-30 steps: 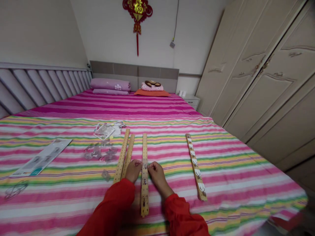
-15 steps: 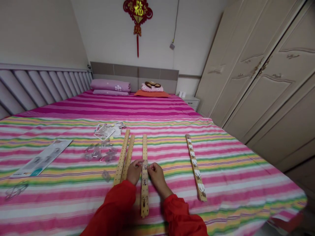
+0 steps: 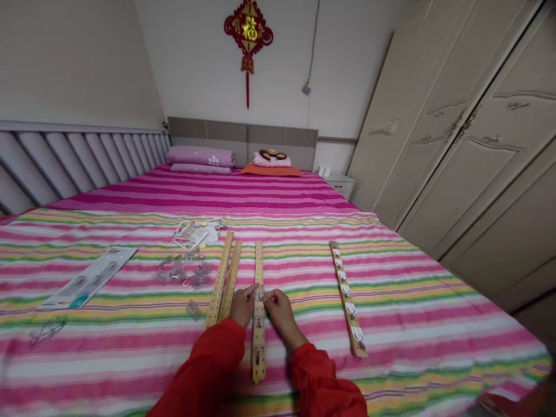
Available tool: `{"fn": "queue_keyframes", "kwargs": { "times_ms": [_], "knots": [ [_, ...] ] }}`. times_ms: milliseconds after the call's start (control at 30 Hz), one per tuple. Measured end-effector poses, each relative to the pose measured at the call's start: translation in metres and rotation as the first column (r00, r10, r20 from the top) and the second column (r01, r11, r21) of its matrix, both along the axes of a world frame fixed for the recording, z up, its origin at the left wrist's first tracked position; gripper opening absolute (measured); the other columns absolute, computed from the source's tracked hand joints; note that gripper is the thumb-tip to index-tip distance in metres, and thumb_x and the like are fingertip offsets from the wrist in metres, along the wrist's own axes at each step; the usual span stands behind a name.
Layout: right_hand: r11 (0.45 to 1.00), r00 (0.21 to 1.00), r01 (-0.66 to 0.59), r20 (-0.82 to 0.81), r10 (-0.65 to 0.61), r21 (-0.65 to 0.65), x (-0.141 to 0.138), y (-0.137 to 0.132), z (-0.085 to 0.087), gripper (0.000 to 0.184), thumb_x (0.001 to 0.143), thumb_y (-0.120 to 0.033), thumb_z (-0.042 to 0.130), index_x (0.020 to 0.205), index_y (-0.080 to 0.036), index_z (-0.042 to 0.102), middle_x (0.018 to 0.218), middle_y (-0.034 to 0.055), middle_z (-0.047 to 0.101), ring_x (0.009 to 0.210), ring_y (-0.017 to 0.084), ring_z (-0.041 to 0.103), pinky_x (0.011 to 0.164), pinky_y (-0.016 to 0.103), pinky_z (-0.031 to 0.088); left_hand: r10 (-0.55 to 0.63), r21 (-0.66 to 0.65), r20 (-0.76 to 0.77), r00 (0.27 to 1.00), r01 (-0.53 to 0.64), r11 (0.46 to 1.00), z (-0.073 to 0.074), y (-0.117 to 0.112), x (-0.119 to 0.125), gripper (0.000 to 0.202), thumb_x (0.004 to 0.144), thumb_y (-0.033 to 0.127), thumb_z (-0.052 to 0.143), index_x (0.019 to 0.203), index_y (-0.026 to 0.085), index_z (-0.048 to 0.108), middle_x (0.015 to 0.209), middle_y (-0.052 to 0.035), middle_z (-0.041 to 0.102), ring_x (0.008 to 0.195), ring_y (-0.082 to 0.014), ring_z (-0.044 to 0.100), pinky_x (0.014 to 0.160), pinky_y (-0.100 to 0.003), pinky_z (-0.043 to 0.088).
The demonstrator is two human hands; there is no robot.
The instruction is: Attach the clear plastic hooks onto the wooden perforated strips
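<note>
A long perforated wooden strip (image 3: 259, 272) lies on the striped bedspread, running away from me. My left hand (image 3: 242, 306) rests at its left edge, fingers curled with the index finger on the strip. My right hand (image 3: 278, 309) is at its right edge, fingertips pinched on a small metal hook (image 3: 259, 297) at the strip. Two more small hooks sit lower on the same strip. Both sleeves are red.
Two more perforated strips (image 3: 225, 278) lie side by side to the left. A strip fitted with several white hooks (image 3: 346, 296) lies to the right. Clear plastic hooks (image 3: 185, 271), plastic bags (image 3: 194, 233) and a packaging card (image 3: 90, 282) lie further left. A wardrobe (image 3: 469, 139) stands on the right.
The view has tilted and shifted slightly. My hands stay at the same spot on the strip, and my left index finger has stretched out onto it.
</note>
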State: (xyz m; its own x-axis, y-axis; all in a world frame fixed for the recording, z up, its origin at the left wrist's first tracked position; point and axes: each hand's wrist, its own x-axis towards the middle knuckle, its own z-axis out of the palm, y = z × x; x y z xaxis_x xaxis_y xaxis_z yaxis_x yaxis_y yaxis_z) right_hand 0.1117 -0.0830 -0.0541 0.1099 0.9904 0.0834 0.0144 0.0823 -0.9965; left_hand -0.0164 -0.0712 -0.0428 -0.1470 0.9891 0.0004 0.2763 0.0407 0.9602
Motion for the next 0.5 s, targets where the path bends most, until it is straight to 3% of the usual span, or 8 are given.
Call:
{"fn": "queue_keyframes", "kwargs": {
  "times_ms": [300,500],
  "knots": [
    [1.000,0.998,0.003,-0.068,-0.001,0.028,-0.0017,-0.0038,-0.0031,0.016,0.065,-0.030,0.062,0.074,-0.018,0.066,0.055,-0.0030,0.058,0.051,0.014,0.052,0.051,0.026,0.042,-0.033,-0.026,0.089,0.996,0.035,0.999,0.0036,0.0009,-0.0020,0.035,0.064,0.021,0.062,0.097,0.016,0.071,0.093,-0.0073,0.073,0.090,-0.0210,0.065,0.082,-0.031,0.049],
    [0.996,0.995,-0.064,-0.077,0.068,0.056,-0.0015,-0.0047,0.0003,0.015,0.065,-0.031,0.063,0.068,-0.019,0.071,0.060,0.0019,0.067,0.063,0.021,0.062,0.064,0.034,0.049,0.024,-0.060,0.136,0.990,-0.016,0.998,0.0081,-0.0022,0.0009,0.029,0.062,0.016,0.063,0.089,0.016,0.073,0.090,-0.0076,0.074,0.089,-0.0212,0.065,0.079,-0.030,0.050]
  ]
}}
